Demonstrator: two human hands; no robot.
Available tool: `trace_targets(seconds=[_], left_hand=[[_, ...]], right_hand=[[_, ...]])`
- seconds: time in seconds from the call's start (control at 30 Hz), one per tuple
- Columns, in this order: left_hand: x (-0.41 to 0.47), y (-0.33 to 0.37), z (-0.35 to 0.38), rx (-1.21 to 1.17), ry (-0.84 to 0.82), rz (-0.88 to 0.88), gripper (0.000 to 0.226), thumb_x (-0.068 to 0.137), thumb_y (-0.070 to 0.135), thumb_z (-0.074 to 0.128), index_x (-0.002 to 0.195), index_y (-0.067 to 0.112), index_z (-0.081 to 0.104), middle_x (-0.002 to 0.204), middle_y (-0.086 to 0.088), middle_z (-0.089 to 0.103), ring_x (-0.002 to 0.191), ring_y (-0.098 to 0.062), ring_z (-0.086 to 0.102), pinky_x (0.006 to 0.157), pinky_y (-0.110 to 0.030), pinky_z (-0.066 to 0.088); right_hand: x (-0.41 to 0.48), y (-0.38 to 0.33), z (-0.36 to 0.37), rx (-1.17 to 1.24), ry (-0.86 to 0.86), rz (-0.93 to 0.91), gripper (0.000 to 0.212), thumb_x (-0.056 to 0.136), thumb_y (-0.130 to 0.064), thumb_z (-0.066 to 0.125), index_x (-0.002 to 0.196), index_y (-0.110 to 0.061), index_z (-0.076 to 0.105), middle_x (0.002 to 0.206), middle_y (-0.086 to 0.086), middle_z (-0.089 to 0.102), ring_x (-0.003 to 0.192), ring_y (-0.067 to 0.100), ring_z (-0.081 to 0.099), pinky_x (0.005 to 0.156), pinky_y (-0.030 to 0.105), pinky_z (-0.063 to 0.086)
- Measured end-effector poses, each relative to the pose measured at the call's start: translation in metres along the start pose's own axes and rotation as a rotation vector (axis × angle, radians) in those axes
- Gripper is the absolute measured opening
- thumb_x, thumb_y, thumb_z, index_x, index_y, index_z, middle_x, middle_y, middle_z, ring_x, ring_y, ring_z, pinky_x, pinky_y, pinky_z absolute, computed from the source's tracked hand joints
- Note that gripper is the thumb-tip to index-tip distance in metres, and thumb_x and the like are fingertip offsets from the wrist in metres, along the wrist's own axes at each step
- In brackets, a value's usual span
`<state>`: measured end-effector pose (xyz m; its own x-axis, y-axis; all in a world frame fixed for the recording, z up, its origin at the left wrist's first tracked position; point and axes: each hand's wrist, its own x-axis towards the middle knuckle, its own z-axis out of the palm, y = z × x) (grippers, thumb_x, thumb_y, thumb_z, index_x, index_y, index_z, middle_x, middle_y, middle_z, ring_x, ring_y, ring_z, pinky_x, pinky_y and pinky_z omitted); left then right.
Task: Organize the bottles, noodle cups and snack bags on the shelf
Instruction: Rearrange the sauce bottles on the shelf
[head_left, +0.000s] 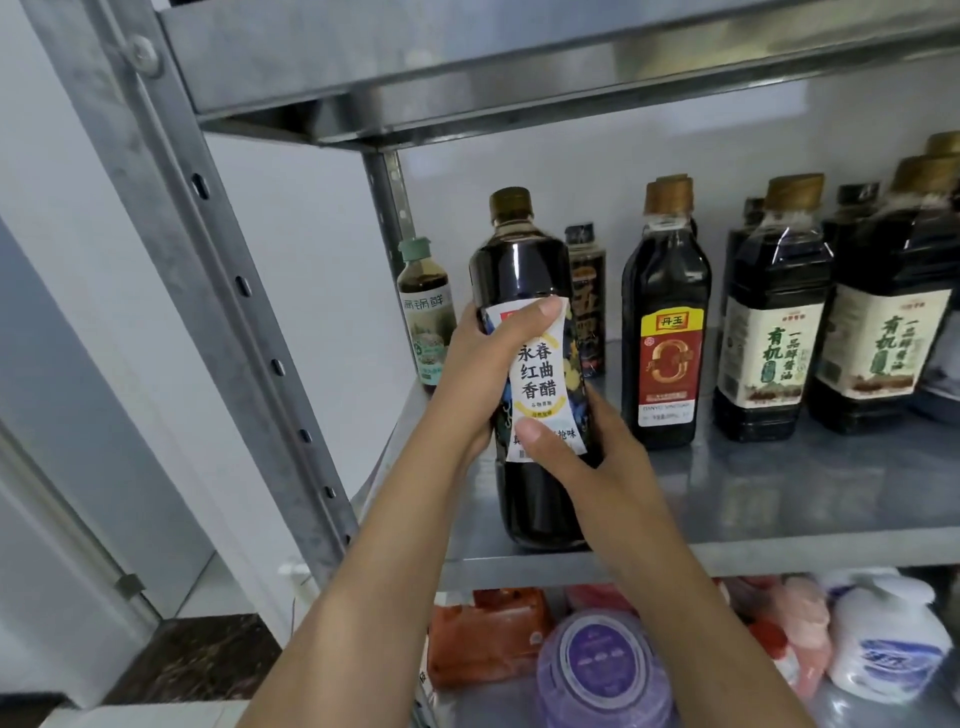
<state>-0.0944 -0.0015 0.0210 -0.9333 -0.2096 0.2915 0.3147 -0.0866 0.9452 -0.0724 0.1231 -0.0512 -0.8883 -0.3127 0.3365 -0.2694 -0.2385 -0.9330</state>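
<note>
I read this as the bottle stage: my left hand (483, 358) and right hand (576, 457) both grip the tall dark vinegar bottle (535, 270). It stands roughly upright just left of the red-label bottle (667, 332) and nearer the front lip of the shelf (805, 493) than that one. My left thumb lies across the top of the label, fingers wrapped round the far side; my right thumb presses the label's lower edge, fingers curled round the other flank. I cannot tell whether the base is down on the metal. Left of the red-label bottle and further back stand a slim black bottle (587, 301) and a green-capped bottle (423, 312); to its right are cream-label bottles (769, 332). Next, I judge, I slide mine back level with the red-label bottle without knocking the slim one, then let go
</note>
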Motion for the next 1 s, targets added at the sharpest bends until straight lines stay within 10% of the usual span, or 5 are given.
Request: trace_targets(seconds=[0.27, 0.47, 0.63, 0.8, 1.0], left_hand=[[-0.001, -0.003, -0.015, -0.029, 0.000, 0.034, 0.052, 0.080, 0.026, 0.076, 0.122, -0.002, 0.062, 0.098, -0.019, 0.075, 0.084, -0.033, 0.073, 0.077, -0.044, 0.060], [-0.004, -0.002, -0.014, -0.017, -0.001, 0.026, 0.057, 0.082, 0.033, 0.074, 0.127, 0.002, 0.058, 0.099, -0.016, 0.074, 0.086, -0.030, 0.073, 0.077, -0.041, 0.060], [-0.001, 0.000, -0.010, 0.000, -0.004, 0.005, 0.053, 0.081, 0.034, 0.074, 0.123, 0.002, 0.062, 0.102, -0.018, 0.074, 0.088, -0.031, 0.073, 0.085, -0.044, 0.060], [0.004, -0.004, -0.010, 0.011, 0.031, -0.012, 0.050, 0.086, 0.033, 0.073, 0.125, 0.004, 0.062, 0.109, -0.020, 0.074, 0.094, -0.033, 0.073, 0.087, -0.046, 0.060], [0.003, -0.007, -0.004, -0.005, 0.143, 0.009, 0.066, 0.072, 0.039, 0.079, 0.126, 0.006, 0.060, 0.105, -0.015, 0.075, 0.090, -0.029, 0.075, 0.077, -0.040, 0.062]], right_hand=[[0.000, 0.003, 0.008, 0.050, 0.050, -0.079, 0.048, 0.086, -0.019, 0.075, 0.130, -0.029, 0.059, 0.109, -0.018, 0.073, 0.101, -0.001, 0.068, 0.081, 0.012, 0.052], [-0.003, 0.001, 0.008, -0.036, 0.008, -0.039, 0.060, 0.078, -0.033, 0.079, 0.129, -0.043, 0.049, 0.098, -0.041, 0.066, 0.096, -0.018, 0.061, 0.075, 0.003, 0.047], [-0.007, 0.008, -0.002, -0.105, -0.066, 0.018, 0.111, 0.063, -0.049, 0.088, 0.154, -0.039, 0.025, 0.138, -0.024, 0.056, 0.130, -0.001, 0.050, 0.113, 0.037, 0.041], [-0.012, 0.010, -0.010, -0.039, -0.084, 0.033, 0.082, 0.085, -0.016, 0.077, 0.152, -0.036, 0.034, 0.133, -0.023, 0.060, 0.125, -0.003, 0.054, 0.112, 0.035, 0.042], [-0.012, 0.012, 0.004, -0.070, 0.050, 0.006, 0.043, 0.093, -0.025, 0.068, 0.121, -0.053, 0.051, 0.105, -0.038, 0.065, 0.103, -0.018, 0.058, 0.087, 0.008, 0.044]])
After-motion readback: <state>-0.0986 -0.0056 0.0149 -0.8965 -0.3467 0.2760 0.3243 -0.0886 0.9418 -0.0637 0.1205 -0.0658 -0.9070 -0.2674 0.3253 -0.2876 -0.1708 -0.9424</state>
